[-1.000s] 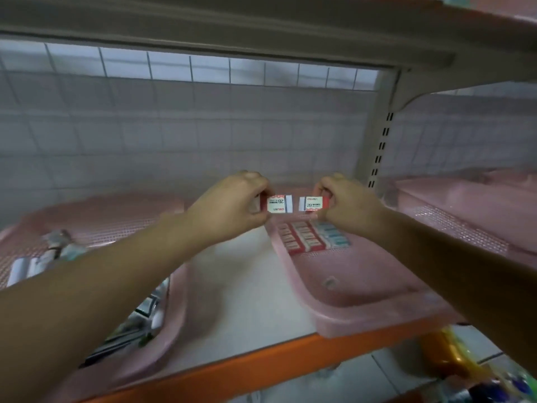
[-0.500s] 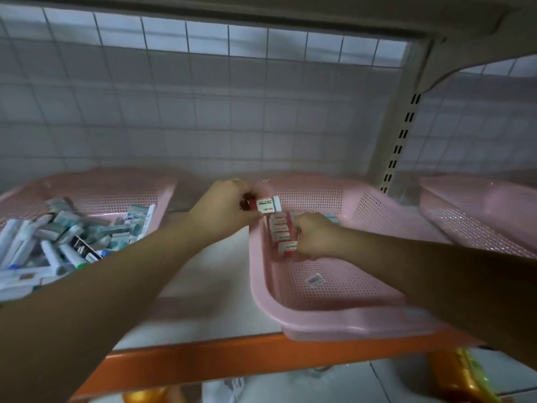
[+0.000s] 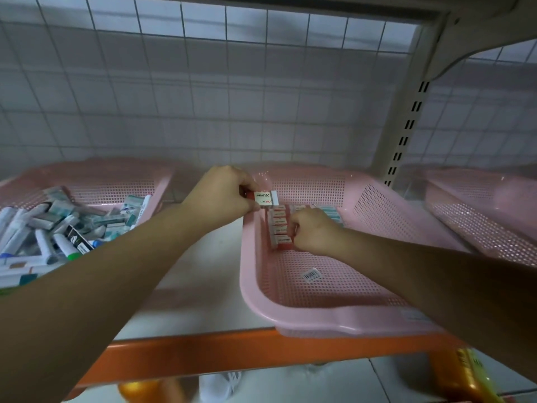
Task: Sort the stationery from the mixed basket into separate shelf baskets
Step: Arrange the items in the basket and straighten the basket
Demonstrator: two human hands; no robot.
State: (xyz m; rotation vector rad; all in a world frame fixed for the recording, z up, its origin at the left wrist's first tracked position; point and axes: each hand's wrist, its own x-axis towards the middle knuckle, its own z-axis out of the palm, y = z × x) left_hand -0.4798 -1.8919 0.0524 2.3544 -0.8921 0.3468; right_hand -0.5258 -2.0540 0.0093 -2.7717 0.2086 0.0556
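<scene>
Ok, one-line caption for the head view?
Left hand holds a 2B eraser over the middle pink basket; right hand touches the eraser row inside.

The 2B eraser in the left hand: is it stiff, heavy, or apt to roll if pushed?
Probably stiff and light: the left hand pinches the 2B eraser by one end, and it does not sag. Its flat, boxy shape should slide, not roll; the row of erasers lies flat in the pink basket.

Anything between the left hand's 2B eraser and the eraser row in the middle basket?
Nothing visible between the eraser and the row's far end just below it. The right hand sits at the row's near end, blocking that spot.
</scene>
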